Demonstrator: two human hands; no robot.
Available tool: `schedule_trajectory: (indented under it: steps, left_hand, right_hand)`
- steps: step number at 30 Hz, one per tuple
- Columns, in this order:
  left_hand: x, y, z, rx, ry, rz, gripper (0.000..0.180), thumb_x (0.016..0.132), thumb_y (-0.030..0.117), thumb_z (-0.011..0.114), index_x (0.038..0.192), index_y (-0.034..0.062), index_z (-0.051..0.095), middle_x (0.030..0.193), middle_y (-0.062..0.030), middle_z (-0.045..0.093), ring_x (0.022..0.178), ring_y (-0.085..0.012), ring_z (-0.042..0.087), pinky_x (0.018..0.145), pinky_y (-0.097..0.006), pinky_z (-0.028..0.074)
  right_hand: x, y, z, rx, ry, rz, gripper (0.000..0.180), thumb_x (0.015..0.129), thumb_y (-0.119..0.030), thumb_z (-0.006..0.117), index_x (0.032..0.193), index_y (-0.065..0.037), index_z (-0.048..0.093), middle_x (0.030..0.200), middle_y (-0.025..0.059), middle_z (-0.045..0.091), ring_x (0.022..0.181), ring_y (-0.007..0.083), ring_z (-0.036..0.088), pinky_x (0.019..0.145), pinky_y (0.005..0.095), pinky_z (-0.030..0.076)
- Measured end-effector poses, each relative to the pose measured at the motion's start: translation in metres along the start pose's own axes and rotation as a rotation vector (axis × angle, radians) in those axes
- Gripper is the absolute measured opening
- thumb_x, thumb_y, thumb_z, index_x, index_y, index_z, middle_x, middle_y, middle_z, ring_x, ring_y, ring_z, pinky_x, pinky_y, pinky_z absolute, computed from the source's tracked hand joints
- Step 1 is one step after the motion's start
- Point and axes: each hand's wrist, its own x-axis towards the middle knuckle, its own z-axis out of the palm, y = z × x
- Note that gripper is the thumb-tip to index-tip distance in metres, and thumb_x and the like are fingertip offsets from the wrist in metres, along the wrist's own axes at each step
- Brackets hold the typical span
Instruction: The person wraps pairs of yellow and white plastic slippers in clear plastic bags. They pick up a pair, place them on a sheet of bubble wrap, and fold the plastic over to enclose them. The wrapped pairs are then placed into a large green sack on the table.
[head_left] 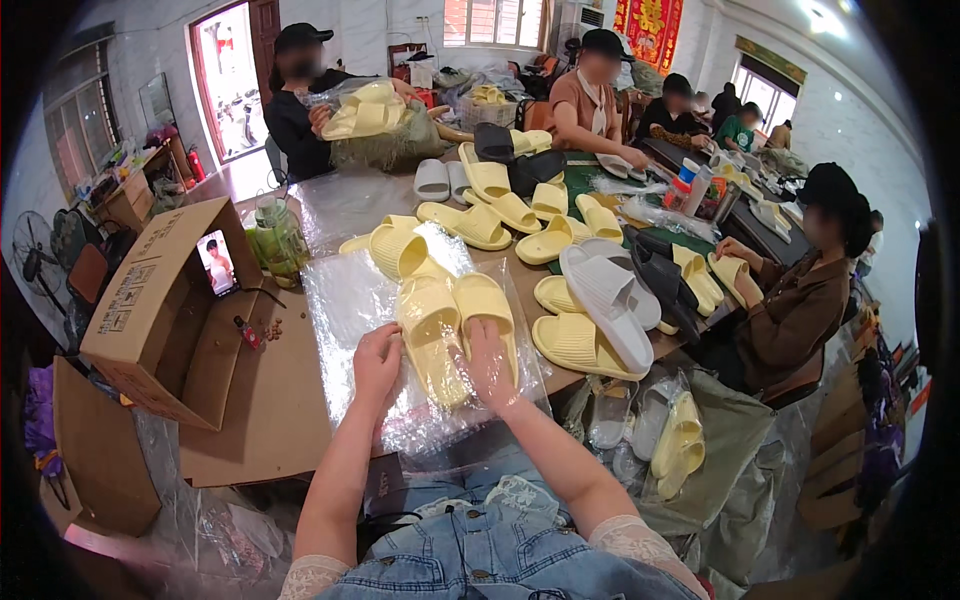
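In front of me lies a pair of yellow slippers, the left slipper [432, 318] and the right slipper [484, 292], with shiny clear film over and around them. My right hand [488, 368] reaches to the right slipper, its fingers tucked in at the foot opening and its thumb towards the left slipper. Beside the left slipper, my left hand [377, 358] has its fingers bent at the edge of the clear plastic bag [400, 415]. Glare on the film hides part of the fingertips. Another yellow slipper [398, 248] touches the pair at the far side.
A cardboard box [150, 290] with a phone [217, 262] inside stands left, near a glass jar [280, 240]. Yellow, black and white slippers [608, 300] pile up to the right. Co-workers sit around the tables. Bagged slippers [678, 445] hang by the table's right edge.
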Motion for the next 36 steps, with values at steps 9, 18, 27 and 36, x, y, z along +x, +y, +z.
schedule_trajectory:
  steps: [9,18,27,36]
  left_hand:
    - [-0.001,-0.001,0.001,-0.035,-0.006,-0.055,0.025,0.089,0.015,0.065,0.112,0.007,0.069,0.114,-0.0144,0.068,0.107,-0.0303,0.063,0.095,-0.038,0.049]
    - [-0.001,-0.002,0.004,-0.029,0.027,-0.016,0.024,0.09,0.012,0.064,0.113,0.0052,0.07,0.108,-0.016,0.069,0.101,-0.0274,0.066,0.09,-0.035,0.052]
    - [0.0,-0.009,0.005,-0.035,0.006,0.008,0.024,0.089,0.014,0.064,0.11,0.0049,0.07,0.112,-0.0139,0.07,0.106,-0.0315,0.063,0.095,-0.039,0.049]
    - [0.002,0.0,0.001,0.003,-0.037,0.059,0.026,0.089,0.014,0.064,0.113,0.005,0.069,0.113,-0.0144,0.069,0.108,-0.0315,0.062,0.096,-0.039,0.048]
  right_hand:
    - [-0.072,-0.088,-0.126,0.55,-0.867,0.13,0.035,0.089,-0.031,0.069,0.111,-0.004,0.069,0.096,0.0128,0.07,0.084,0.027,0.068,0.073,0.0367,0.052]
    - [0.005,-0.041,-0.059,-0.282,-0.102,0.07,0.055,0.089,-0.052,0.064,0.081,0.002,0.067,0.08,0.0186,0.068,0.074,0.0343,0.068,0.066,0.0425,0.054]
    - [0.023,-0.001,0.02,-0.354,-0.061,0.17,0.054,0.087,-0.054,0.064,0.092,0.0,0.058,0.08,0.0194,0.067,0.075,0.0337,0.069,0.067,0.0422,0.056]
    - [0.043,0.008,0.036,-0.26,0.036,0.142,0.039,0.089,-0.04,0.064,0.092,-0.002,0.058,0.086,0.017,0.068,0.075,0.0361,0.068,0.066,0.0481,0.053]
